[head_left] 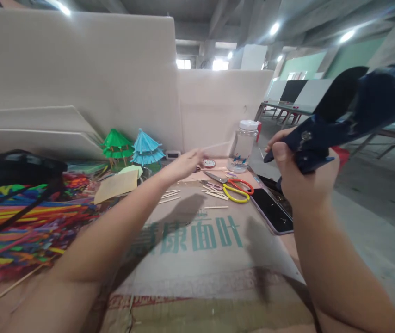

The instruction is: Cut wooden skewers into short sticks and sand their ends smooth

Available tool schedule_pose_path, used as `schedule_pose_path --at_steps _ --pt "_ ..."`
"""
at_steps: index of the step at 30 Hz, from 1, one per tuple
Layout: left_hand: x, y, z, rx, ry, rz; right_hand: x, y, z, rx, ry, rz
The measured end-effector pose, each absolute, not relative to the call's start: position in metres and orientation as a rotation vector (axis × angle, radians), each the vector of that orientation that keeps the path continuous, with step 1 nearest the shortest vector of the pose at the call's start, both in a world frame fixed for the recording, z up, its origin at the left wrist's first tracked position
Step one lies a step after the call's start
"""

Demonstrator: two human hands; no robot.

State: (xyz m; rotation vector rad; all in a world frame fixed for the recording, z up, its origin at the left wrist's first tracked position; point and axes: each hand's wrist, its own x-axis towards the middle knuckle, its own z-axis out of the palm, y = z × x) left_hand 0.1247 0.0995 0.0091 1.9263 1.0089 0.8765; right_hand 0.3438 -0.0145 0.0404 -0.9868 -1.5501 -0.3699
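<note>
Dark-blue tool [322, 129] — in the right hand's grip [303, 173] — raised

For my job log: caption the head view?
Dark blue tool raised in right hand, left hand outstretched, scissors and thin sticks lying between them.

Concrete ceiling [204, 14], bright windows [220, 64], white panels [79, 69], grey floor [374, 231]

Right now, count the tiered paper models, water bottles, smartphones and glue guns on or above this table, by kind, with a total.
Tiered paper models, one green, one light blue: 2
Water bottle: 1
Smartphone: 1
Glue gun, in the right hand: 1
Total: 5
</note>
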Motion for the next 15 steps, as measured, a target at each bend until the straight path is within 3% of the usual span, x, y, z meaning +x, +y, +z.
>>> schedule_pose_path --at_steps 5,15 --pt "0.06 0.101 -0.011 1.702 1.006 0.87 0.337 -0.014 0.041 -0.975 -1.574 -0.453" --pt "0.031 0.076 -0.004 1.773 1.032 0.836 0.334 -0.015 0.037 -0.996 -1.738 -0.752"
